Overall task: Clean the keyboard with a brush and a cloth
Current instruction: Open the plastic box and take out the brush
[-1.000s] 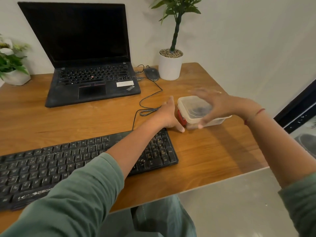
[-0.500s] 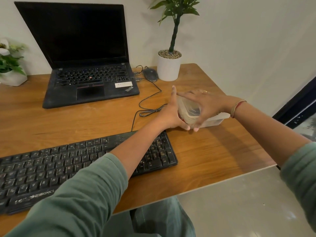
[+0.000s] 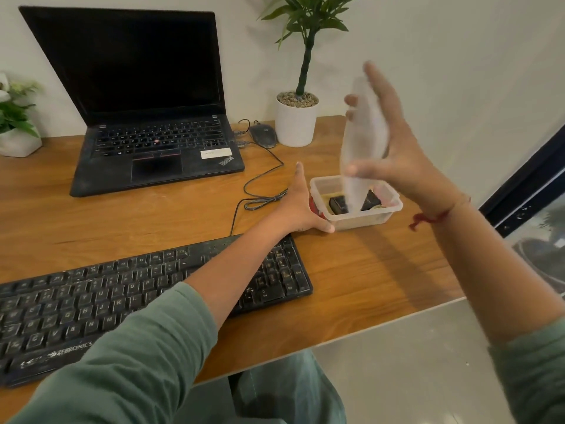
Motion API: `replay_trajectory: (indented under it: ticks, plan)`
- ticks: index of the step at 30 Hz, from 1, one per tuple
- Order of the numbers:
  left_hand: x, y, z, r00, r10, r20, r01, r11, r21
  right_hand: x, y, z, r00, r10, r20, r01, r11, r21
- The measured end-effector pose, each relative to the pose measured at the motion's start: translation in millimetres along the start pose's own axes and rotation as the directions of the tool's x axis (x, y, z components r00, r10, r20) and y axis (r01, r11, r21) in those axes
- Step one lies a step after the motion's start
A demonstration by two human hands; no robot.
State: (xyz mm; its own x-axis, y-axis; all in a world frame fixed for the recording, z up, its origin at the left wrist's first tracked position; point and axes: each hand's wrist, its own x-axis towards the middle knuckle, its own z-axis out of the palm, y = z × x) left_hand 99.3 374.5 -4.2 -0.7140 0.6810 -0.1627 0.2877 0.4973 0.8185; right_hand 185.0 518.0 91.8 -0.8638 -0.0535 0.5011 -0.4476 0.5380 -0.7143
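Observation:
A dusty black keyboard (image 3: 128,295) lies at the desk's near left, partly under my left forearm. Right of it stands a clear plastic box (image 3: 367,217) with dark items and something yellow inside. My left hand (image 3: 298,206) steadies the box's left side, thumb along its front and fingers behind it. My right hand (image 3: 394,154) holds the box's translucent lid (image 3: 362,142) upright above the box, thumb on one face and fingers on the other. The lid is blurred. A red object (image 3: 316,209) shows between my left hand and the box.
An open black laptop (image 3: 146,117) stands at the back, with a mouse (image 3: 263,135) and its looped cable (image 3: 260,191) beside it. A white potted plant (image 3: 296,120) is behind the box; another plant pot (image 3: 18,142) sits far left. The desk edge runs close right of the box.
My right hand has pulled the lid off the box and raised it upright above it. My left hand has stayed against the box's left side.

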Motion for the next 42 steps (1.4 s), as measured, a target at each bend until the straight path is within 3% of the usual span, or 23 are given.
replay_trajectory:
  ticks: [1,3,5,8,10,13,16,18,22,23,24,25,26,28,31,34,36,39,42]
  plan:
    - [-2,-1,-3,1.000,-0.002,-0.010,0.002,1.000,0.005,-9,0,2,0.996,0.040,-0.085,-0.017,0.966,0.259]
    - [-6,-2,-10,1.000,0.007,-0.030,-0.006,0.999,0.045,-32,5,3,0.982,0.132,-0.135,-0.004,0.726,0.687]
    - [-14,0,-18,0.995,0.048,-0.087,-0.045,0.998,0.038,-58,12,5,0.973,0.188,-0.133,0.030,0.468,0.883]
    - [-28,8,-21,0.973,0.081,-0.216,-0.118,0.979,-0.166,-91,24,18,0.937,0.287,-0.198,0.095,0.337,0.937]
    - [-40,17,-17,0.980,0.044,-0.193,-0.094,0.961,-0.259,-107,30,28,0.904,0.363,-0.224,0.128,0.269,0.955]
    - [-49,22,-2,0.995,0.056,-0.083,-0.068,0.987,-0.148,-116,26,33,0.870,0.436,-0.230,0.152,0.207,0.966]
    - [-51,22,14,0.996,0.088,-0.022,-0.091,0.971,-0.221,-118,21,36,0.893,0.400,-0.207,0.125,0.223,0.967]
    - [-50,19,21,0.989,0.141,-0.046,-0.147,0.969,-0.199,-123,23,34,0.903,0.394,-0.170,0.073,0.250,0.965]
    - [-48,17,19,0.974,0.164,-0.154,-0.191,0.965,-0.178,-146,29,14,0.897,0.434,-0.089,0.002,0.198,0.980]
    - [-48,16,18,0.972,0.174,-0.160,-0.199,0.967,-0.156,-149,25,6,0.881,0.472,-0.038,-0.089,0.244,0.966]
    - [-48,15,17,0.970,0.187,-0.157,-0.207,0.970,-0.123,-150,22,0,0.824,0.566,-0.025,-0.225,0.368,0.902]
    - [-48,14,17,0.968,0.202,-0.148,-0.216,0.973,-0.086,-150,22,-6,0.737,0.672,-0.072,-0.384,0.504,0.774]
    - [-49,13,20,0.967,0.217,-0.132,-0.225,0.973,-0.050,-150,23,-9,0.630,0.761,-0.156,-0.540,0.573,0.616]
    - [-49,11,27,0.964,0.244,-0.105,-0.245,0.970,0.003,-150,29,-12,0.481,0.823,-0.303,-0.762,0.563,0.319]
    - [-47,11,38,0.954,0.285,-0.095,-0.278,0.957,0.088,-145,40,-9,0.515,0.762,-0.393,-0.834,0.551,-0.024]
    - [-43,13,44,0.934,0.339,-0.114,-0.306,0.923,0.232,-139,52,-6,0.545,0.707,-0.450,-0.838,0.469,-0.279]
    - [-40,11,48,0.925,0.366,-0.101,-0.301,0.869,0.394,-133,59,-4,0.548,0.690,-0.473,-0.834,0.410,-0.369]
    - [-35,5,52,0.907,0.421,-0.021,-0.295,0.670,0.681,-125,63,-1,0.555,0.670,-0.493,-0.823,0.358,-0.440]
    - [-35,1,50,0.882,0.470,0.007,-0.316,0.581,0.750,-122,63,1,0.554,0.658,-0.511,-0.818,0.315,-0.481]
